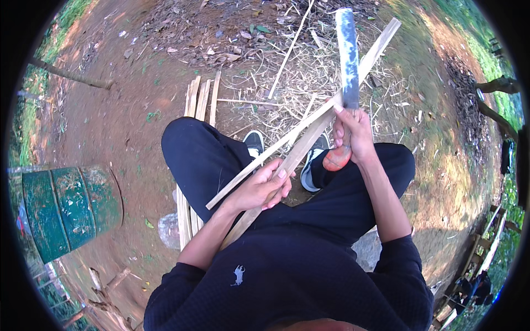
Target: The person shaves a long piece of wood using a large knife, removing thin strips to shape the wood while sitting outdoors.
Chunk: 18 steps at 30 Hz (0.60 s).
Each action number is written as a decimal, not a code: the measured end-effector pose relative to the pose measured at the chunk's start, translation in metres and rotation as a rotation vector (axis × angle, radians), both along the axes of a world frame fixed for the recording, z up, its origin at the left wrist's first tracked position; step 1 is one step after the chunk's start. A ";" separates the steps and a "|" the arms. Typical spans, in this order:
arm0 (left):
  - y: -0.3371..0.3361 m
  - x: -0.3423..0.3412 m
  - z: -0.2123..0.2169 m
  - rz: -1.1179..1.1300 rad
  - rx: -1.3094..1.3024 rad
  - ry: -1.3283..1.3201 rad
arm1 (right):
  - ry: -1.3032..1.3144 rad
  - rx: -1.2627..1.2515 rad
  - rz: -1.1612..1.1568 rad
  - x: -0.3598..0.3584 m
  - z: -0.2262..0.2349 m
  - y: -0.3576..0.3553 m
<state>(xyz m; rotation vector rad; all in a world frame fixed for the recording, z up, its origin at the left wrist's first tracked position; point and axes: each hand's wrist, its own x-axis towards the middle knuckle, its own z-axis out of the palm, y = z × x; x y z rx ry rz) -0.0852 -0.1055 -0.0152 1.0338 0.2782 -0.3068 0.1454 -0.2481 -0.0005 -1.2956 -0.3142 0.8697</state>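
— What is the largest thing around you?
— The bare ground (143,83), with a green drum (72,207) near its left edge. Next comes a bundle of wooden strips (192,99) beside your left knee.

— And the piece you are working with?
— The wide strip (305,142) slants up from your lap, past the blade, out beyond your right hand. A narrow pale strip (276,148) runs alongside it, toward the blade; whether the two join there, you cannot tell.

— How should it handle?
— Probably light and stiff along its length, a little springy at the free end. The surface looks dry, so it shouldn't slip much, but expect it to split along the grain and splinter at the edges. Pinch it by its broad faces, well clear of the blade.

— The knife (346,55)?
— Its long blade points away from you; the handle's rounded end is orange-red.

— Your hands?
— Your left hand (264,187) is curled closed around the wide strip. Your right hand (353,132) is wrapped around the knife below the blade, thumb against the wood.

— Smallest?
— Curled shavings (326,58), scattered past your shoes (254,143).
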 end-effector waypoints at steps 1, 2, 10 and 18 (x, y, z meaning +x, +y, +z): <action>0.000 0.001 0.002 -0.002 -0.009 -0.014 | 0.012 0.020 -0.017 0.003 0.001 0.000; 0.000 0.001 0.004 -0.005 0.024 -0.013 | 0.014 0.033 -0.024 0.007 0.001 -0.001; -0.001 -0.061 -0.009 -0.129 0.312 0.152 | -0.085 0.033 -0.113 0.036 0.017 -0.009; -0.017 -0.087 0.015 0.103 0.710 0.122 | -0.098 -0.071 -0.006 0.059 0.024 -0.019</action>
